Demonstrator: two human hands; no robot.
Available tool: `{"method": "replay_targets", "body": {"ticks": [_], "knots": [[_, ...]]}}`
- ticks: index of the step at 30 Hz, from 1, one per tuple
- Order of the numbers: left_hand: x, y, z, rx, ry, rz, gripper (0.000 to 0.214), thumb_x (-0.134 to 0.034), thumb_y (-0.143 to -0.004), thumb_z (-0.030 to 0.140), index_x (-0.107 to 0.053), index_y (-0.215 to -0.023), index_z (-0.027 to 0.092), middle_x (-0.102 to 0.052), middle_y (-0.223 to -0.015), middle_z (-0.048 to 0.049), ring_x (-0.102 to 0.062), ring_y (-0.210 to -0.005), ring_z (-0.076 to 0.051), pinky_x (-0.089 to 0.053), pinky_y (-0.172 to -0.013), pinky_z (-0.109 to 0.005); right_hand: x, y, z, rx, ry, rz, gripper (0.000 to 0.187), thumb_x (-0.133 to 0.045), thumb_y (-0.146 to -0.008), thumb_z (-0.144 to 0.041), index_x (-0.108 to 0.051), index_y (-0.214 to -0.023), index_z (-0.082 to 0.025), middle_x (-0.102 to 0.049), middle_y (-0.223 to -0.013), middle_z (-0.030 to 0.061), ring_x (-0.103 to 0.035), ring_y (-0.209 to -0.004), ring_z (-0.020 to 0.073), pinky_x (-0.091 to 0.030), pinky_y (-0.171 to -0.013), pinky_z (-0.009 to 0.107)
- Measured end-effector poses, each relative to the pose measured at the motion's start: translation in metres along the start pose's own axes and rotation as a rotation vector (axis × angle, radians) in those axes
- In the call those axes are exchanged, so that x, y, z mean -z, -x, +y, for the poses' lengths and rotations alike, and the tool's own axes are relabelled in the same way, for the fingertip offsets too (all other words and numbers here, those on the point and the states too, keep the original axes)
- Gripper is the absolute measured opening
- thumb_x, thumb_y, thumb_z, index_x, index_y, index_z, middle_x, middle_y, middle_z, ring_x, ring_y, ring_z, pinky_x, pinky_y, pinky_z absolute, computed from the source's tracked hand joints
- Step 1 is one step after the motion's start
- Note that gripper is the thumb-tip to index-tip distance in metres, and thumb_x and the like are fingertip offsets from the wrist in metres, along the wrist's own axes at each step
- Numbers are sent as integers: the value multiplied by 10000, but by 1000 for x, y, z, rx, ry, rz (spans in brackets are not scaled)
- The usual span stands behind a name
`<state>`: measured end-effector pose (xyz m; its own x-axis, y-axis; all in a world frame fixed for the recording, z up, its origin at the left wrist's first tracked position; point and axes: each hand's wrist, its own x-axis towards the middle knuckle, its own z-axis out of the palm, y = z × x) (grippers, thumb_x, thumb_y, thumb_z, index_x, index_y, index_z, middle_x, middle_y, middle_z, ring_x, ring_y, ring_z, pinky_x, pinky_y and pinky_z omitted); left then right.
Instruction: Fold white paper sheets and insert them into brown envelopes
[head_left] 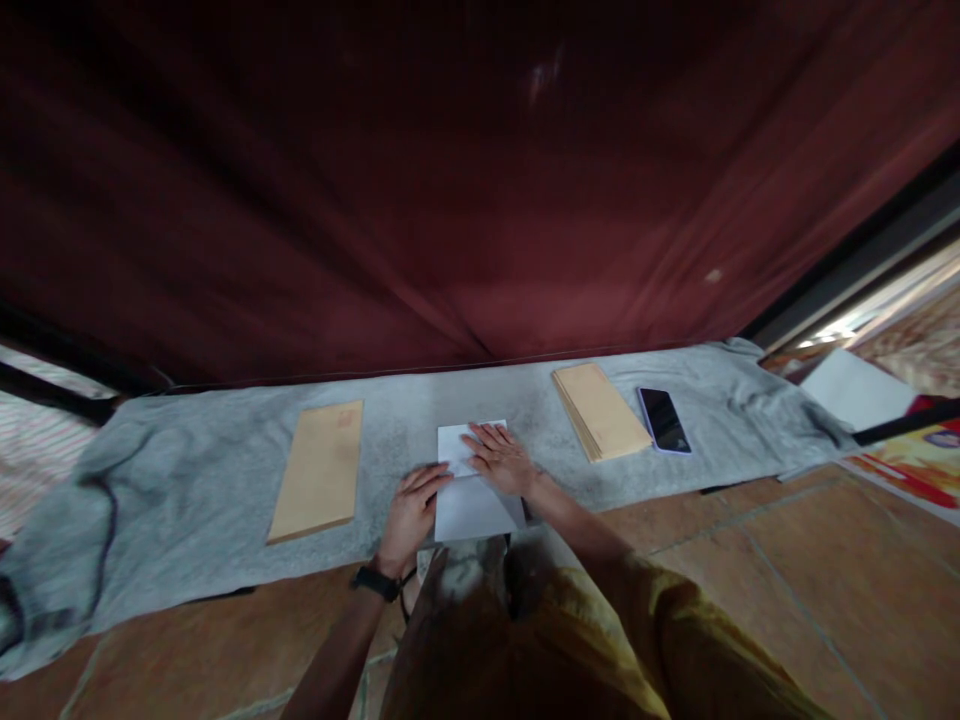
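A white sheet of paper (471, 505) lies on the grey cloth (187, 480) straight in front of me, its far part folded over. My right hand (501, 457) lies flat on the folded part with fingers stretched out. My left hand (411, 515) rests on the sheet's left edge, fingers extended and pressing down; a black watch sits on that wrist. Neither hand grips anything.
A single brown envelope (319, 468) lies on the cloth to the left. A stack of brown envelopes (600, 410) and a dark phone (664, 420) lie to the right. A maroon curtain hangs behind. Tiled floor runs below the cloth; white paper (855, 388) lies far right.
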<state>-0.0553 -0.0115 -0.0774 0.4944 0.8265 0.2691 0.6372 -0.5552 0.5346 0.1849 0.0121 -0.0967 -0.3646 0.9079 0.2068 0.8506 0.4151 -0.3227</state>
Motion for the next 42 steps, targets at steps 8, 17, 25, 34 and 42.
{"method": "replay_targets", "body": {"ticks": [8, 17, 25, 34, 42], "knots": [[0, 0, -2, 7, 26, -13, 374, -531, -884, 124, -742, -1159, 265, -707, -1293, -54, -593, -1226, -267, -489, -1048, -517, 11, 19, 41, -75, 11, -11, 495, -474, -1033, -400, -447, -1514, -285, -366, -1614, 47, -352, -1491, 271, -237, -1241, 533], [2, 2, -7, -5, 68, -11, 536, -407, -830, 13, -745, -1149, 280, -700, -1305, -20, -600, -1232, -211, -490, -1073, -498, 28, 35, 53, -122, -45, 63, 466, -449, -1038, -375, -494, -1484, -249, -467, -1558, 68, -393, -1466, 280, -259, -1230, 546], [-8, -25, 3, 68, 96, 107, 459, -398, -919, 113, -672, -1263, 244, -695, -1304, -55, -632, -1223, -196, -508, -1085, -433, 33, 62, 33, -80, -100, 72, 464, -412, -1053, -372, -469, -1501, -268, -481, -1550, 57, -433, -1440, 263, -279, -1219, 535], [-77, -70, 61, 70, -279, -22, 549, -388, -1010, 305, -401, -1516, 91, -395, -1587, -206, -303, -1509, -329, -257, -1214, -576, 34, 60, 25, -59, -10, 52, 496, -468, -1035, -393, -460, -1508, -243, -478, -1548, 78, -412, -1450, 290, -253, -1217, 560], [-59, -48, 34, 165, -373, 42, 602, -352, -1025, 397, -342, -1553, 107, -351, -1614, -188, -240, -1534, -316, -217, -1229, -548, 35, 61, 25, -56, 27, 29, 516, -441, -1043, -387, -422, -1533, -227, -439, -1575, 77, -388, -1462, 285, -232, -1227, 544]]}}
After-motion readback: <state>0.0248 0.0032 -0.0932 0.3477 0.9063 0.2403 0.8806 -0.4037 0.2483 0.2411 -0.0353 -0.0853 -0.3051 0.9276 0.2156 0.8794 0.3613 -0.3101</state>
